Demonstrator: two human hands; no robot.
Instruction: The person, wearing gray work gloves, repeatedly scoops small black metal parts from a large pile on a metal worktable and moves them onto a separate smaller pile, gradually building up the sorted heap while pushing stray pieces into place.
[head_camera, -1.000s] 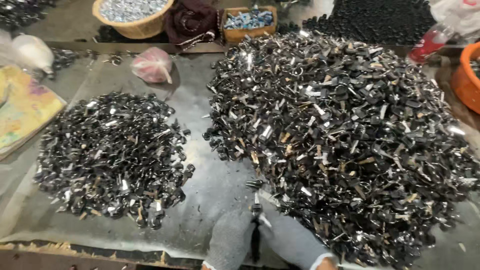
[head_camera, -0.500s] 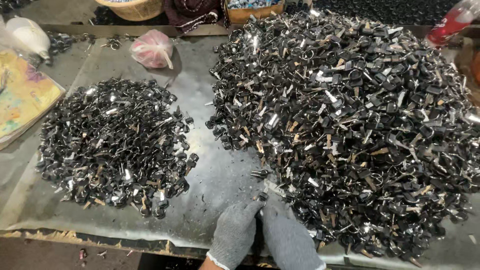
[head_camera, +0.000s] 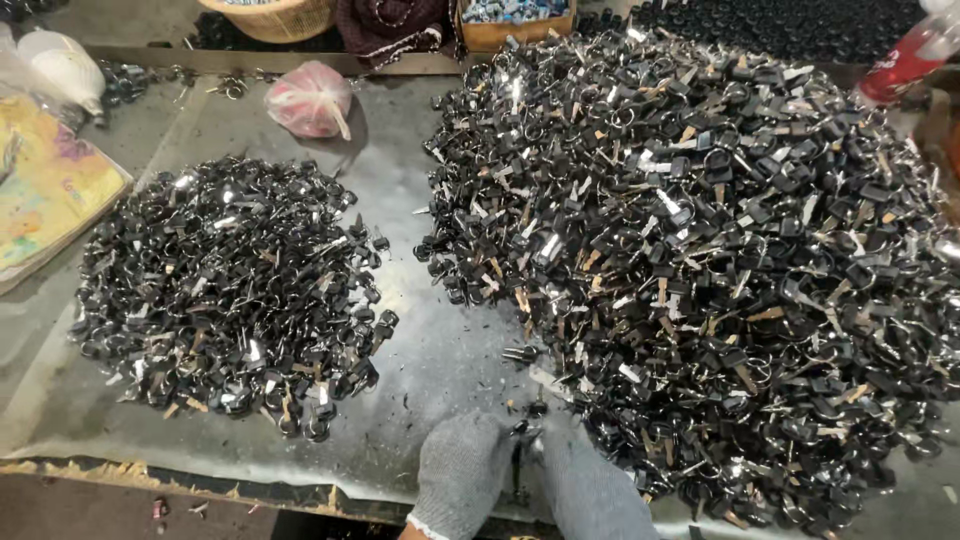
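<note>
Both gloved hands sat at the near edge of the metal-topped bench (head_camera: 420, 250), knuckles almost touching. The left hand (head_camera: 462, 472) and the right hand (head_camera: 592, 488), in grey knit gloves, were closed together around a small dark key-like piece (head_camera: 520, 450) held between them; the fingertips were hidden under the glove backs, so the exact pinch could not be made out. That piece lay just at the foot of the large heap (head_camera: 700, 260) of black-headed keys and split rings to the right, touching its nearest stragglers. A smaller, flatter pile (head_camera: 230, 290) of the same sort of parts lay well apart to the left, bare sheet between the two. Judging by look, each piece would be light, stiff and hard, with thin metal blades and wire rings that snag on neighbours; the plastic head seemed the surest place to grip, since the bright blades looked slick and narrow. Lifting one would likely drag others along. At the far edge stood a woven basket (head_camera: 270, 15) holding pale small parts, mostly cut off by the frame, and a shallow wooden box (head_camera: 515, 22) with bluish and silvery bits in it. Between them slumped a dark red cloth bag (head_camera: 390, 25), contents unseen. A knotted pink plastic bag (head_camera: 312, 98) rested on the sheet near the smaller pile, and a colourful printed sheet (head_camera: 45, 190) lay at the left.
</note>
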